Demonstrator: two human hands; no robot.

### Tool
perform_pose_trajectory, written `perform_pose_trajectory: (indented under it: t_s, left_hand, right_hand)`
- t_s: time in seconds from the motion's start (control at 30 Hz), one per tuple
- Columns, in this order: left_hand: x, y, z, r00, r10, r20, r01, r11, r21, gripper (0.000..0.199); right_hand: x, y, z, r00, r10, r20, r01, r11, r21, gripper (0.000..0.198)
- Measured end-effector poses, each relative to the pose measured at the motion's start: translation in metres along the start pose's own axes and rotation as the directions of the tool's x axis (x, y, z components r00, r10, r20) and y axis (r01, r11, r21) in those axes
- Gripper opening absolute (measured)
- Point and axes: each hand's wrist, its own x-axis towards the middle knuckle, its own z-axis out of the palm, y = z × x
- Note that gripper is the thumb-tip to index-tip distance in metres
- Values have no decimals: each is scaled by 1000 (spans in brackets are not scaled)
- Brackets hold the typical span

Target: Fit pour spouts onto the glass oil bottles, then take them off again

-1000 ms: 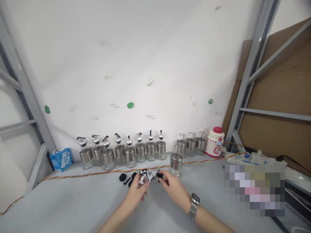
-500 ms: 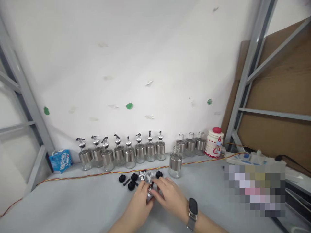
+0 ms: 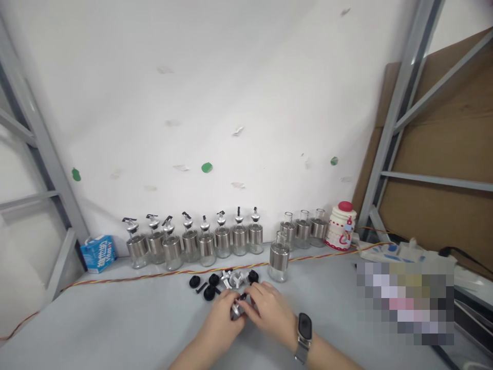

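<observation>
My left hand (image 3: 222, 319) is closed round a silver pourer spout (image 3: 236, 310) near the front of the parts pile. Pressed close against it, my right hand (image 3: 271, 312) pinches a small black flap (image 3: 243, 296) at the top of the spout. Whether the flap is joined to the spout is hidden by my fingers. Just beyond my hands lie loose silver spout parts (image 3: 235, 279), several round black stoppers (image 3: 209, 293) and a thin black strip (image 3: 202, 288). A glass bottle with a metal sleeve and no top (image 3: 279, 257) stands upright beyond my right hand.
Several bottles with pourers (image 3: 206, 245) line the wall at left. More topless bottles (image 3: 303, 229) stand at right beside a white jar with a red lid (image 3: 341, 226). A blue carton (image 3: 98, 254), a twisted cord (image 3: 154, 278) and a power strip (image 3: 400, 253) lie around.
The black flap between my fingers has tilted lower against the spout, and more of the silver spout shows. Both hands stay nearly in place; the whole view has shifted slightly.
</observation>
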Motion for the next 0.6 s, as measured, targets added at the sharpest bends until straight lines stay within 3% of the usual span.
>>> perform_pose_trajectory:
  t_s: [0.2, 0.37, 0.6]
  left_hand:
    - [-6, -7, 14, 996, -46, -75, 36, 990, -135, 49]
    - [-8, -6, 17, 986, 26, -167, -45, 992, -114, 52]
    - [-9, 0, 15, 992, 33, -121, -40, 997, -59, 57]
  right_hand:
    - [-1, -4, 4, 998, -42, -50, 37, 995, -97, 15]
    - [0, -11, 2, 996, 64, -59, -70, 992, -104, 16]
    - [1, -12, 5, 978, 206, -23, -205, 978, 45, 11]
